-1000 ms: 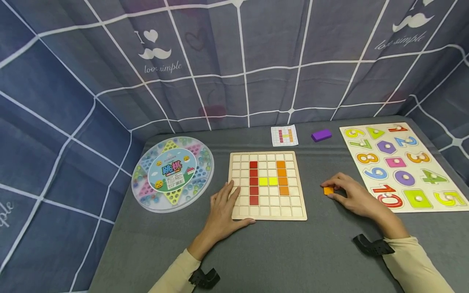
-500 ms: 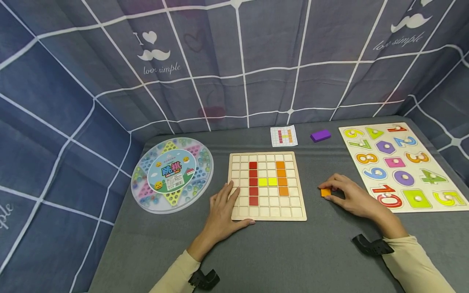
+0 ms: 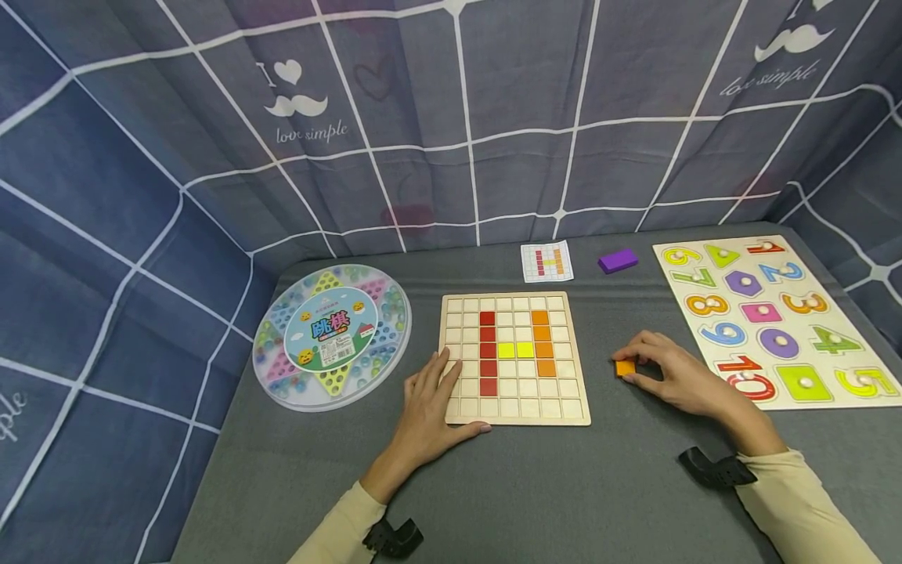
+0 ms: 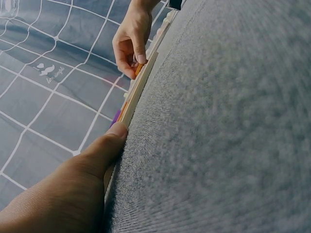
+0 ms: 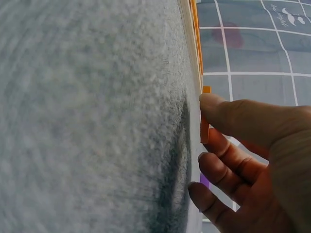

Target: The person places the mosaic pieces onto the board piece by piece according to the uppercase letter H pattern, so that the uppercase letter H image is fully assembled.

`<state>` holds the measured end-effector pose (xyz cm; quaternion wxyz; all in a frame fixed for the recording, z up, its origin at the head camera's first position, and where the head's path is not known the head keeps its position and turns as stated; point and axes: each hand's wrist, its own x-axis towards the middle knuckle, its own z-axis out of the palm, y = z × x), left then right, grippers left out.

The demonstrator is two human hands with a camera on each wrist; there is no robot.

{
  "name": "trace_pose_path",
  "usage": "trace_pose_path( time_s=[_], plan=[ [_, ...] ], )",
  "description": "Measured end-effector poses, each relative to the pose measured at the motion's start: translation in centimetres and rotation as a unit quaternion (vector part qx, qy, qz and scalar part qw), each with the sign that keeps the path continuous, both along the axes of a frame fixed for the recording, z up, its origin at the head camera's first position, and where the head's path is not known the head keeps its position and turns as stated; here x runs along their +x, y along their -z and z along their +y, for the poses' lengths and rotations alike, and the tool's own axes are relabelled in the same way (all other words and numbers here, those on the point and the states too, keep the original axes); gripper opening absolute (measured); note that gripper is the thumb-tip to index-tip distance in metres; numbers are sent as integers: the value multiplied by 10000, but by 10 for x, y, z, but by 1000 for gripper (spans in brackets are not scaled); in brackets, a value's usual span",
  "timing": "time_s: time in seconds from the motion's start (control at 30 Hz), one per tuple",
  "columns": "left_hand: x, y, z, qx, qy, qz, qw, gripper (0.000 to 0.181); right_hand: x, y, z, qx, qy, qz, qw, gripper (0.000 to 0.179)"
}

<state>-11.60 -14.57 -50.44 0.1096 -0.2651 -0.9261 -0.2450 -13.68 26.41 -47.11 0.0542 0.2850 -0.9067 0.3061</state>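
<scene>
My right hand (image 3: 672, 376) pinches a small orange tile (image 3: 624, 368) between thumb and fingers, to the right of the wooden grid board (image 3: 468, 409). The right wrist view shows the tile (image 5: 205, 116) edge-on under the thumb. Spread over the board's lower left edge, my left hand (image 3: 427, 399) rests with straight fingers, its thumb along the front rim. In the board's cells lie a column of red tiles (image 3: 488, 350), two yellow tiles (image 3: 515, 350) in a row, and a column of orange tiles (image 3: 541, 338).
Behind the board lie a small pattern card (image 3: 546, 262) and a purple block (image 3: 618, 261). At left is a round Chinese checkers set (image 3: 278, 313). A number and shape puzzle board (image 3: 733, 313) lies at right, partly behind the right hand. A grid-patterned curtain (image 3: 423, 117) closes the back.
My right hand has shifted slightly left toward the board with the orange tile in its fingers. The left hand and the tiles on the board stay in place.
</scene>
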Motion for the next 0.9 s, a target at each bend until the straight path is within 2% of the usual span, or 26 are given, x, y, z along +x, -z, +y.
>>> trace_pose_path(
  time_s=[0.33, 0.63, 0.9],
  plan=[
    [0, 0, 0, -4, -11, 116, 9999, 103, -6, -7, -5, 283, 17, -55, 9996, 34],
    [0, 0, 0, -7, 8, 79, 10000, 102, -5, -8, -14, 292, -25, -126, 9995, 33],
    [0, -1, 1, -13, 19, 72, 10000, 102, -6, -11, -36, 257, -186, -320, 9990, 31]
  ],
)
